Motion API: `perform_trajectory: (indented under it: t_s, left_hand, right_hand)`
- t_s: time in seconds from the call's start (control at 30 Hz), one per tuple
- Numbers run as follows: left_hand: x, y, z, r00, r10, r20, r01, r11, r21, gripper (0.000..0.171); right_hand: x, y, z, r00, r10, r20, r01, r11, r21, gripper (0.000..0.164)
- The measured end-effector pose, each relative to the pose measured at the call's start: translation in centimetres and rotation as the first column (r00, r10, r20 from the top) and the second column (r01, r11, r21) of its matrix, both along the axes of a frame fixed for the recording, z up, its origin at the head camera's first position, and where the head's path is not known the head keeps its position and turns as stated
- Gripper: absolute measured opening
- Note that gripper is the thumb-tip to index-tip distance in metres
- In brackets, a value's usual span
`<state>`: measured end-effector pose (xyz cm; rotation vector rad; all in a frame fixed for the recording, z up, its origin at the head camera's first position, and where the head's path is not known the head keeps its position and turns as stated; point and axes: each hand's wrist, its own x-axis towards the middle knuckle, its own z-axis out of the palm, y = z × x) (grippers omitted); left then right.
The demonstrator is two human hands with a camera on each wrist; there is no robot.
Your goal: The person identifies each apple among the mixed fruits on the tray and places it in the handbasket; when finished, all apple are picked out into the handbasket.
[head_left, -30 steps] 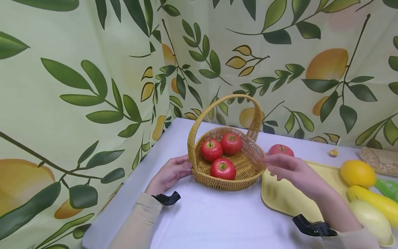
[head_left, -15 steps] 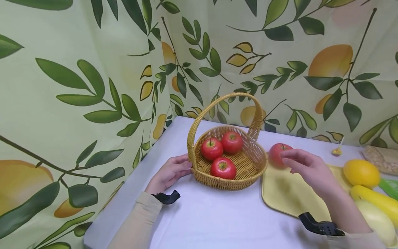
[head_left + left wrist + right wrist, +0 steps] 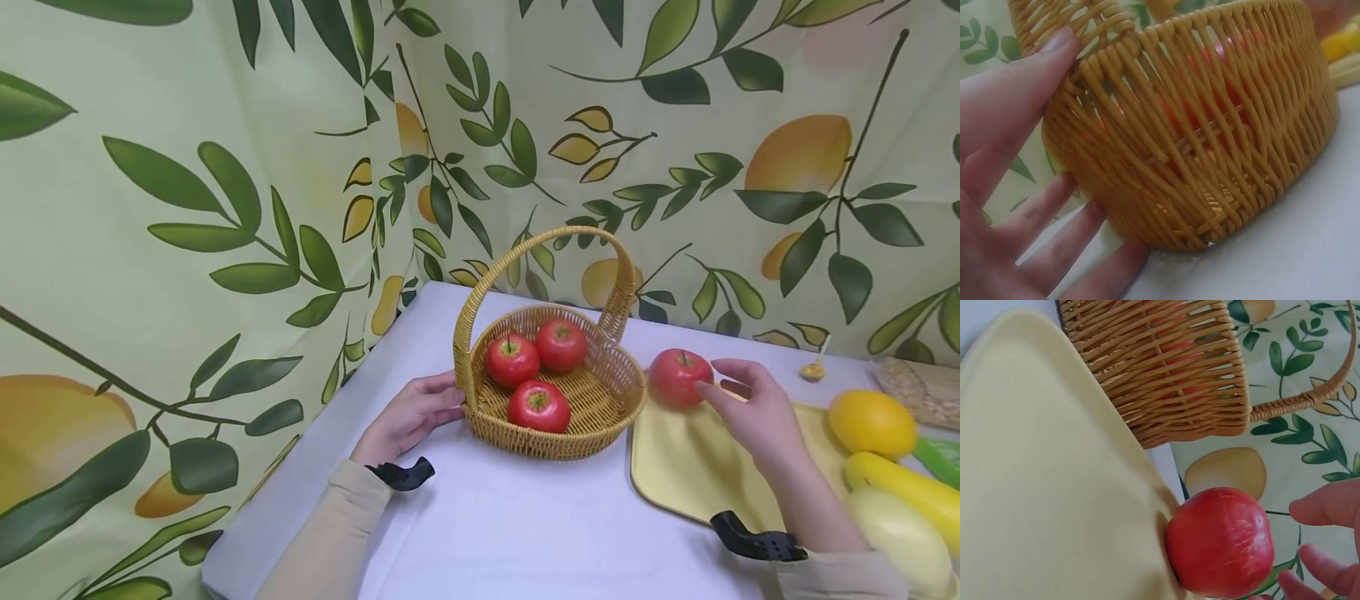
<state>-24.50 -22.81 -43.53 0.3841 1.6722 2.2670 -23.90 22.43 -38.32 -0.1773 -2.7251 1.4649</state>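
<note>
A wicker basket [image 3: 555,446] with a tall arched handle holds several red apples, among them the front apple [image 3: 538,407]. My left hand [image 3: 408,418] rests against the basket's left side. In the left wrist view its thumb lies at the rim and its spread fingertips touch the woven wall [image 3: 1210,125]. Another red apple [image 3: 680,378] sits at the far left corner of a yellow tray [image 3: 667,467]. My right hand [image 3: 757,412] is beside this apple, thumb and fingers parted around its right side. The right wrist view shows the fingers [image 3: 1329,509] apart from the apple [image 3: 1221,542].
On the tray's right side lie an orange fruit [image 3: 872,423], a long yellow fruit [image 3: 911,492] and a pale green fruit [image 3: 896,533]. Behind them are a brown packet [image 3: 918,387] and a small yellow item on a stick [image 3: 812,370]. Leaf-printed cloth walls stand behind and left.
My right hand has moved right, from the basket's right rim across to the right side of the apple on the tray. The left hand stays at the basket.
</note>
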Motion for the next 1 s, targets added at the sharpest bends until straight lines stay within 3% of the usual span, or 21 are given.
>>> perform_trajectory:
  t_s: [0.47,0.7,1.0]
  left_hand:
    - [0.1,0.1,0.3,1.000,0.012,0.017,-0.011,1.000,-0.026,0.043]
    - [0.1,0.0,0.2,1.000,0.005,0.026,-0.005,1.000,-0.029,0.047]
    - [-0.2,-0.4,-0.3,1.000,-0.009,0.016,0.010,1.000,-0.022,0.034]
  right_hand:
    - [-1.6,-0.1,-0.7,0.991,0.109,0.073,-0.109,0.994,-0.004,0.105]
    - [-1.7,-0.1,-0.7,0.985,0.127,0.120,-0.129,0.992,0.011,0.109]
    - [-1.9,-0.3,-0.9,0.988,0.116,0.105,-0.117,0.993,0.010,0.107]
